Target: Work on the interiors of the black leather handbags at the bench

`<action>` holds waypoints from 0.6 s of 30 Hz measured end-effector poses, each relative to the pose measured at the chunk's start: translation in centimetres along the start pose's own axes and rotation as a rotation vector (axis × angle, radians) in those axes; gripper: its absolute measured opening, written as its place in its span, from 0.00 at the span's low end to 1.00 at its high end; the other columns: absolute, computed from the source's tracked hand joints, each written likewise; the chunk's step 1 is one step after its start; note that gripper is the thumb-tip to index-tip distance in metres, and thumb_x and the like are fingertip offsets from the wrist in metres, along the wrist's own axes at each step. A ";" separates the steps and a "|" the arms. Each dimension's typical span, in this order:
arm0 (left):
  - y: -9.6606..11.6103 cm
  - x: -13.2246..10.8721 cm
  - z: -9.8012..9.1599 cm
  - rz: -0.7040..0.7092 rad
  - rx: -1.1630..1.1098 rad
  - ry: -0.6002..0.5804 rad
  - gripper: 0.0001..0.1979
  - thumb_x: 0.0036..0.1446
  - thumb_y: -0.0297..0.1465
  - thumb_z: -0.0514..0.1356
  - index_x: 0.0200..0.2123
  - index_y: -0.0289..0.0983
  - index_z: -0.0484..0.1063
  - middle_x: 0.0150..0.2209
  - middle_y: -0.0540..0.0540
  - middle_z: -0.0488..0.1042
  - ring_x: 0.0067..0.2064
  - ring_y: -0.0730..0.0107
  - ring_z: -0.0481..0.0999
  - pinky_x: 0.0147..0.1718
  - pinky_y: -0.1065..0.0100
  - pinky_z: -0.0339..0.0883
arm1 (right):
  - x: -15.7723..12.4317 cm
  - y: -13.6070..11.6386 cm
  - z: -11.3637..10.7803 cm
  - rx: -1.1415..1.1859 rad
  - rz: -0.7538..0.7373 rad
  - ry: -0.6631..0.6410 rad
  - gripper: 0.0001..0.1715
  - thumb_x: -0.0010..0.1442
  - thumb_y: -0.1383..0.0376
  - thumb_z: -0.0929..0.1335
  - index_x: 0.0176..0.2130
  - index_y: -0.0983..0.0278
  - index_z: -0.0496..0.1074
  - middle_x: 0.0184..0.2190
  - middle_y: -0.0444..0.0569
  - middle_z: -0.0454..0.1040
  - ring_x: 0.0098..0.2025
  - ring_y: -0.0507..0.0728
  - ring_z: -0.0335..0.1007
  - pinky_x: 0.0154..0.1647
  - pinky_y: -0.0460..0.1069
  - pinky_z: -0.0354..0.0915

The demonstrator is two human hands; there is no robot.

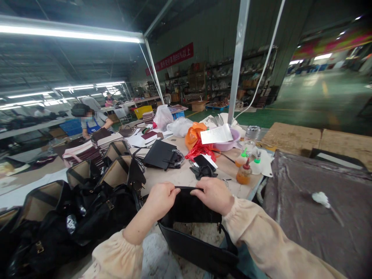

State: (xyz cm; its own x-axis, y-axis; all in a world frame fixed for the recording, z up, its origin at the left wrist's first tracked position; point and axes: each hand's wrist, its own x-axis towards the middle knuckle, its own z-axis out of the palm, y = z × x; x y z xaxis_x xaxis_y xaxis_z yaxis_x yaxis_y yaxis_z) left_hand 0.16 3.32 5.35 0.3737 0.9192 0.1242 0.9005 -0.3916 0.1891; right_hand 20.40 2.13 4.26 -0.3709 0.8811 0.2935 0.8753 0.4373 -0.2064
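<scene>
A black handbag (194, 246) is right in front of me, its mouth facing up. My left hand (160, 198) pinches the far rim, thumb and fingers closed on the edge. A short way along that same rim my right hand (215, 195) grips it too, thumb pressed on the edge. A small metal fitting and a strap show at the bag's right side. Just beyond my hands lie a dark crumpled piece (205, 171) and a phone-like black slab (205, 162). To the left, several black bags (107, 209) with tan linings stand crowded together.
Glue bottles (244, 173) and a clear jar (252, 133) stand at the right table edge. Behind are a purple basin (228, 144), an orange plastic bag (194, 135) and a flat black bag (159, 154). A metal post (236, 58) rises there. A co-worker (94, 120) sits far left.
</scene>
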 end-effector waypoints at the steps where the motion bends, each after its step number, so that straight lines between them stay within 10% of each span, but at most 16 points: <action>1: 0.0 0.1 0.0 -0.002 0.006 0.001 0.18 0.58 0.37 0.49 0.20 0.35 0.66 0.23 0.48 0.68 0.26 0.73 0.65 0.27 0.71 0.50 | 0.0 0.0 0.0 -0.001 0.001 0.000 0.20 0.60 0.53 0.61 0.28 0.61 0.73 0.27 0.44 0.72 0.31 0.52 0.66 0.29 0.47 0.53; 18: 0.2 0.1 0.1 -0.023 0.046 0.007 0.20 0.58 0.39 0.48 0.20 0.36 0.66 0.23 0.49 0.68 0.26 0.74 0.65 0.27 0.70 0.49 | -0.3 -0.1 0.2 -0.006 0.011 0.042 0.19 0.59 0.53 0.62 0.26 0.60 0.72 0.25 0.43 0.71 0.28 0.51 0.65 0.27 0.46 0.52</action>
State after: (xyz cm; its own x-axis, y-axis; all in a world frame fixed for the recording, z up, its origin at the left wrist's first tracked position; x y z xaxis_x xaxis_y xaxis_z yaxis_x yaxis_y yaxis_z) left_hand 0.40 3.36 5.30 0.3510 0.9277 0.1270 0.9182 -0.3676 0.1475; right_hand 20.36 1.84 4.01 -0.3479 0.8776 0.3297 0.8814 0.4261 -0.2040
